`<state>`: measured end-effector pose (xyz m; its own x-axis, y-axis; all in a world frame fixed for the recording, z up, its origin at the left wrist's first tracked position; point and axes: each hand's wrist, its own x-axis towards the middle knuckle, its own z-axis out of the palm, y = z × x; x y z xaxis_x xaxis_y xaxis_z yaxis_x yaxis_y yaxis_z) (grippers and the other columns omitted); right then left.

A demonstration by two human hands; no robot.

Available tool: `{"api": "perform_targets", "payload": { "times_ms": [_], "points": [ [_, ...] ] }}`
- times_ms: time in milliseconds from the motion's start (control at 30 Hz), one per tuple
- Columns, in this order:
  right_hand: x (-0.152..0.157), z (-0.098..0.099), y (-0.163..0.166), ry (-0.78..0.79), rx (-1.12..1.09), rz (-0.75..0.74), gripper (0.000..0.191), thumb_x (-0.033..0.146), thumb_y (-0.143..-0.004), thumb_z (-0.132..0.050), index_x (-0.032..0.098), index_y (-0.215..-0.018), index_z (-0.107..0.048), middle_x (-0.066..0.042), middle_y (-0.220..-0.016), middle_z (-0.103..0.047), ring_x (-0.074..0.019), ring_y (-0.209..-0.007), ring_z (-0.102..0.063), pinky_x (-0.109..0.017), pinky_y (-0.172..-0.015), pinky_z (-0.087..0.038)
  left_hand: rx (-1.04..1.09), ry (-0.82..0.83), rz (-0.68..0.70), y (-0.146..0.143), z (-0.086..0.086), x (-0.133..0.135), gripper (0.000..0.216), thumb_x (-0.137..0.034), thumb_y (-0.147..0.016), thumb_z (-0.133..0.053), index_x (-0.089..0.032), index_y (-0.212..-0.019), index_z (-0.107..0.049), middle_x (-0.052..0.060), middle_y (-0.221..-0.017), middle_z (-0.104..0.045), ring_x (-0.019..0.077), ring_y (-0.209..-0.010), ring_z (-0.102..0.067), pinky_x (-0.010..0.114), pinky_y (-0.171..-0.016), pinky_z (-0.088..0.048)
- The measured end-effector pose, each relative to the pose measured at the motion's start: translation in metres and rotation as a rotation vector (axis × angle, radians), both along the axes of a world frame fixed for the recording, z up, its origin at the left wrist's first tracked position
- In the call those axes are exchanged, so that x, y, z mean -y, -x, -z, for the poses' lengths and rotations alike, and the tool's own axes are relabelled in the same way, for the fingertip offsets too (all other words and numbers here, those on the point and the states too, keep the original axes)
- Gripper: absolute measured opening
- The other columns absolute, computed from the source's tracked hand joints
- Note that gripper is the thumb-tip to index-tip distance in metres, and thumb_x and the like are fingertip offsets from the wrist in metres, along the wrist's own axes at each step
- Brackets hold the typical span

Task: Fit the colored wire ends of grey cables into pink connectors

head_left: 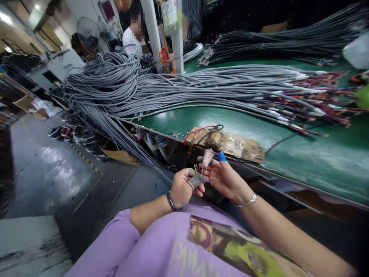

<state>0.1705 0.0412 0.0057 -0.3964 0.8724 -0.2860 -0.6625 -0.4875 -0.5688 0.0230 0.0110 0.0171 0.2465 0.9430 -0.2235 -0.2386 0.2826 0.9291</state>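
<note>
left hand (181, 189): closed; the thumb, in a grey finger cot (196, 180), is pressed over the curled fingers and pinches a small fan of coloured wire ends (197, 168).
coloured wire ends: thin strands of red, green and other colours, standing up out of the left fist at its 1 o'clock, between the two hands and in front of the worktop edge.
right hand (227, 179): at 3 o'clock of the left, palm turned inward, fingers half curled. A fingertip in a pale cot (206, 157) meets the wire ends; whether it grips them cannot be told. A blue cot (221, 156) is raised clear.
wrists: dark bracelet (170, 201) on the left, silver bangle (246, 202) on the right.
cardboard pad (233, 144): taped on the worktop edge, at 12 o'clock, near the hands; a red and black lead (201, 130) lies on it.
worktop (317, 161): green surface, running off to 3 o'clock.
grey cable bundle (201, 86): lies across the worktop beyond the pad and spills over its 9 o'clock end to the floor (43, 169); stripped ends at 2 o'clock.
black cable bundle (288, 40): further back, at 1 o'clock.
orange scissors (164, 55): hang at a white post (152, 34), at 12 o'clock.
another person (131, 38): white shirt, behind the post.
</note>
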Motion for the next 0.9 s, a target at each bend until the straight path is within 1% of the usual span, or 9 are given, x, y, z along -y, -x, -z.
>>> {"api": "perform_targets", "payload": {
  "times_ms": [167, 233, 400, 500, 600, 700, 800, 833, 900],
  "points": [
    [0.01, 0.003, -0.006, -0.019, 0.06, -0.065, 0.037, 0.053, -0.069, -0.075, 0.019, -0.083, -0.07, -0.002, -0.079, -0.067, -0.0139, -0.067, -0.06, -0.026, -0.065, -0.053, 0.001, -0.021, -0.059, 0.001, 0.004, 0.0, 0.04, -0.05, -0.07, -0.071, -0.014, -0.068, -0.054, -0.001, -0.052, -0.061, 0.0075, -0.037, -0.052, 0.017, -0.037, -0.038],
    [0.009, 0.002, -0.007, -0.014, 0.076, -0.071, 0.034, 0.051, -0.07, -0.075, 0.02, -0.082, -0.07, -0.001, -0.079, -0.067, -0.0135, -0.067, -0.06, -0.026, -0.066, -0.053, 0.001, -0.024, -0.07, 0.0, 0.004, 0.0, 0.039, -0.05, -0.071, -0.071, -0.014, -0.071, -0.055, -0.001, -0.053, -0.061, 0.0075, -0.037, -0.052, 0.017, -0.037, -0.039],
    [-0.003, -0.006, -0.005, 0.007, 0.089, 0.029, 0.034, 0.053, -0.076, -0.068, 0.02, -0.081, -0.068, 0.0, -0.072, -0.064, -0.0107, -0.059, -0.054, -0.024, -0.057, -0.049, -0.036, -0.057, -0.09, -0.003, -0.002, -0.002, 0.039, -0.05, -0.073, -0.069, -0.015, -0.07, -0.053, -0.001, -0.053, -0.061, 0.0072, -0.038, -0.053, 0.016, -0.037, -0.037],
    [-0.009, -0.01, -0.002, -0.003, 0.145, 0.073, 0.032, 0.049, -0.071, -0.075, 0.018, -0.078, -0.067, 0.002, -0.065, -0.061, -0.0093, -0.054, -0.05, -0.023, -0.054, -0.047, -0.059, -0.068, -0.098, -0.005, -0.004, -0.003, 0.037, -0.048, -0.074, -0.068, -0.015, -0.069, -0.053, -0.001, -0.054, -0.062, 0.007, -0.038, -0.053, 0.016, -0.037, -0.036],
    [-0.008, -0.01, 0.001, -0.012, 0.198, 0.101, 0.036, 0.052, -0.067, -0.077, 0.018, -0.073, -0.065, 0.002, -0.062, -0.058, -0.0088, -0.053, -0.047, -0.023, -0.054, -0.045, -0.084, -0.069, -0.111, -0.006, -0.003, -0.005, 0.036, -0.047, -0.074, -0.067, -0.015, -0.068, -0.052, -0.001, -0.055, -0.062, 0.0068, -0.038, -0.053, 0.016, -0.037, -0.035],
    [-0.004, -0.006, 0.002, -0.079, 0.352, 0.248, 0.037, 0.052, -0.066, -0.077, 0.019, -0.064, -0.061, 0.003, -0.057, -0.054, -0.0092, -0.051, -0.043, -0.023, -0.052, -0.042, -0.103, -0.057, -0.118, -0.006, -0.002, -0.006, 0.037, -0.048, -0.073, -0.067, -0.016, -0.067, -0.052, -0.001, -0.055, -0.062, 0.0068, -0.038, -0.053, 0.016, -0.037, -0.035],
    [-0.002, -0.002, 0.003, -0.17, 0.526, 0.416, 0.039, 0.057, -0.069, -0.073, 0.02, -0.064, -0.062, 0.001, -0.058, -0.057, -0.011, -0.051, -0.045, -0.025, -0.05, -0.039, -0.111, -0.055, -0.117, -0.006, -0.002, -0.006, 0.037, -0.049, -0.074, -0.067, -0.016, -0.067, -0.051, -0.001, -0.054, -0.062, 0.0069, -0.038, -0.053, 0.016, -0.038, -0.035],
    [-0.002, -0.001, 0.003, -0.184, 0.536, 0.412, 0.039, 0.059, -0.07, -0.071, 0.021, -0.066, -0.063, 0.0, -0.058, -0.057, -0.0114, -0.051, -0.045, -0.026, -0.05, -0.038, -0.111, -0.057, -0.114, -0.006, -0.002, -0.006, 0.037, -0.049, -0.074, -0.067, -0.016, -0.067, -0.051, -0.001, -0.054, -0.062, 0.0069, -0.039, -0.053, 0.016, -0.038, -0.035],
    [-0.003, -0.003, 0.004, -0.165, 0.457, 0.314, 0.041, 0.061, -0.071, -0.069, 0.021, -0.067, -0.065, 0.0, -0.057, -0.056, -0.0118, -0.052, -0.046, -0.026, -0.05, -0.039, -0.107, -0.062, -0.104, -0.007, -0.003, -0.007, 0.037, -0.049, -0.074, -0.066, -0.016, -0.067, -0.051, -0.001, -0.054, -0.062, 0.007, -0.039, -0.053, 0.016, -0.038, -0.035]
  ]
}}
